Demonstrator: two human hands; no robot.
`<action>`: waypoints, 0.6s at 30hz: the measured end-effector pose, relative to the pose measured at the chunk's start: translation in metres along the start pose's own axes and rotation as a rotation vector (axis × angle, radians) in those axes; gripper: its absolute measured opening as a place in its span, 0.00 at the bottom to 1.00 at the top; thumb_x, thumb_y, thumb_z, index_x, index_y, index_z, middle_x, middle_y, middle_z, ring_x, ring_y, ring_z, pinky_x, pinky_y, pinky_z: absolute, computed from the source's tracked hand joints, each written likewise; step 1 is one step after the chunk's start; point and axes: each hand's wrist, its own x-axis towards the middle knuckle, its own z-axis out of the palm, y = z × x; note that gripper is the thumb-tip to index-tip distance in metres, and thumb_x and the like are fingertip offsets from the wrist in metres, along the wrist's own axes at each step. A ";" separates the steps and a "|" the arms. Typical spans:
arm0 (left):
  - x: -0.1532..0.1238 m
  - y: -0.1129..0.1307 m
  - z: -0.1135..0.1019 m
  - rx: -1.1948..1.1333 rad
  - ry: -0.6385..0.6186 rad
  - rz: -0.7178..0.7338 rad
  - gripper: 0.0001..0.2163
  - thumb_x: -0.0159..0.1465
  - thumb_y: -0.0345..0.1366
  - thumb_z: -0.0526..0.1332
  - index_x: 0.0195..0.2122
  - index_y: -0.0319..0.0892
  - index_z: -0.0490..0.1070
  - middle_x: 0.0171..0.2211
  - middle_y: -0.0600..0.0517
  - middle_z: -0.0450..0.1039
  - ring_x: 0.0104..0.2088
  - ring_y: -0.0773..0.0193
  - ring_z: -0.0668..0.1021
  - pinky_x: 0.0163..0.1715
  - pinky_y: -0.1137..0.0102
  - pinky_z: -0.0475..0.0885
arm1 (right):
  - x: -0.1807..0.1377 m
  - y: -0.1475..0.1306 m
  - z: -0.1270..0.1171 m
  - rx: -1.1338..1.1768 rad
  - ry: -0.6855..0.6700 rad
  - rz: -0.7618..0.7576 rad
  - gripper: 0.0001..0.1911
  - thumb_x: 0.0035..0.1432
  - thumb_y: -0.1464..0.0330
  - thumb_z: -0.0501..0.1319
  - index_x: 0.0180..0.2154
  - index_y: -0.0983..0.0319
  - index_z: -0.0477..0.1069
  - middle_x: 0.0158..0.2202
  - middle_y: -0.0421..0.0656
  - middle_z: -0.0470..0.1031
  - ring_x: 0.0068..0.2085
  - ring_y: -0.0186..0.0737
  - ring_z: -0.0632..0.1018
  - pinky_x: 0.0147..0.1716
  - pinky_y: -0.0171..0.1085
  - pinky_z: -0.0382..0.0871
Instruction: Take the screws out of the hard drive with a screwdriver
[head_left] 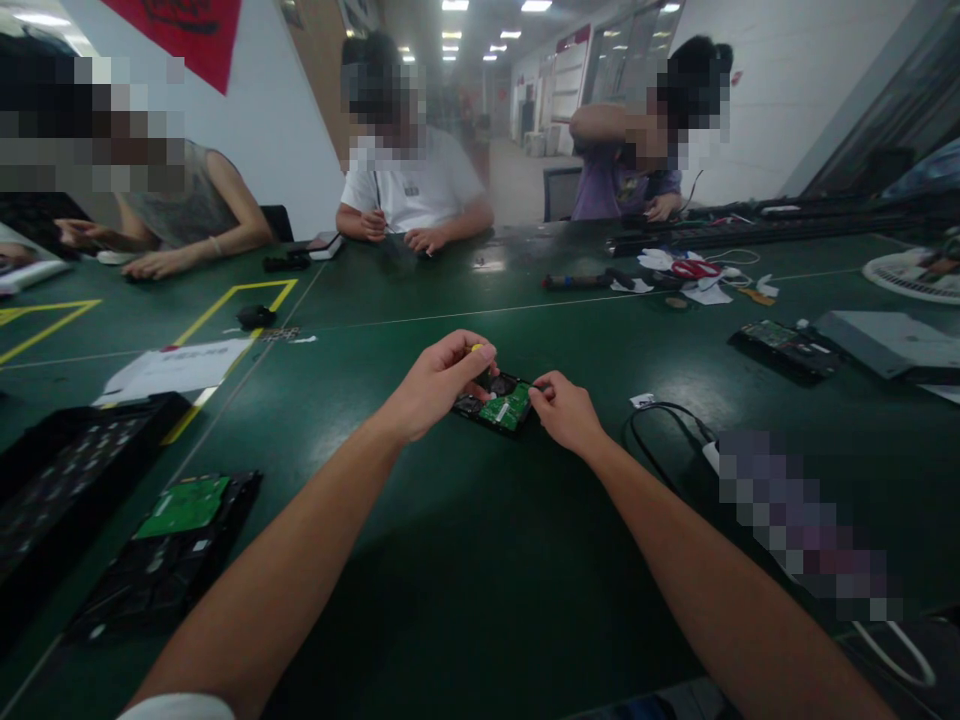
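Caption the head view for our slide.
Left hand gripping a yellow-topped object over a hard drive, right hand at its edge.

Hard drive [507,407] is getting held at one corner by the right hand [568,410], yellow-topped tool [478,349] gripped over it in the left hand [439,385].

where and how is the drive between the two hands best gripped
I'd pinch the drive by the right edge of its black frame, coming from the right, where the right hand is: it lies flat, green board up, so an edge grip should spare the board, while the left hand is over its left part.
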 end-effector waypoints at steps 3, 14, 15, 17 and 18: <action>-0.001 0.001 0.001 -0.020 0.013 -0.026 0.18 0.65 0.49 0.68 0.44 0.41 0.69 0.39 0.48 0.77 0.40 0.60 0.79 0.34 0.69 0.76 | 0.000 -0.001 -0.001 0.004 -0.012 0.008 0.09 0.70 0.64 0.60 0.48 0.59 0.73 0.33 0.40 0.81 0.30 0.37 0.81 0.31 0.36 0.69; -0.002 0.004 -0.003 -0.021 -0.023 -0.038 0.13 0.67 0.47 0.65 0.42 0.41 0.72 0.42 0.45 0.78 0.43 0.57 0.79 0.32 0.68 0.76 | 0.001 0.001 0.000 0.015 -0.005 0.011 0.09 0.70 0.63 0.60 0.47 0.59 0.72 0.34 0.41 0.82 0.30 0.37 0.80 0.31 0.36 0.69; -0.002 0.004 -0.003 -0.030 -0.031 -0.043 0.13 0.67 0.46 0.65 0.41 0.41 0.73 0.42 0.45 0.78 0.44 0.56 0.79 0.32 0.68 0.77 | 0.001 0.001 0.000 0.015 -0.006 0.011 0.09 0.70 0.63 0.60 0.47 0.59 0.72 0.34 0.41 0.82 0.30 0.37 0.81 0.31 0.36 0.69; -0.002 0.005 -0.004 -0.033 -0.039 -0.051 0.13 0.67 0.46 0.64 0.41 0.40 0.76 0.43 0.44 0.77 0.45 0.56 0.78 0.32 0.68 0.76 | 0.001 0.001 0.000 0.019 -0.012 0.011 0.09 0.70 0.63 0.60 0.47 0.59 0.72 0.34 0.41 0.82 0.30 0.38 0.81 0.31 0.36 0.70; -0.002 0.005 -0.004 -0.033 -0.040 -0.053 0.14 0.67 0.47 0.63 0.40 0.39 0.77 0.43 0.43 0.77 0.45 0.56 0.78 0.32 0.69 0.76 | 0.001 0.001 0.000 0.020 -0.014 0.011 0.09 0.70 0.63 0.60 0.48 0.59 0.72 0.35 0.42 0.82 0.30 0.37 0.81 0.31 0.36 0.70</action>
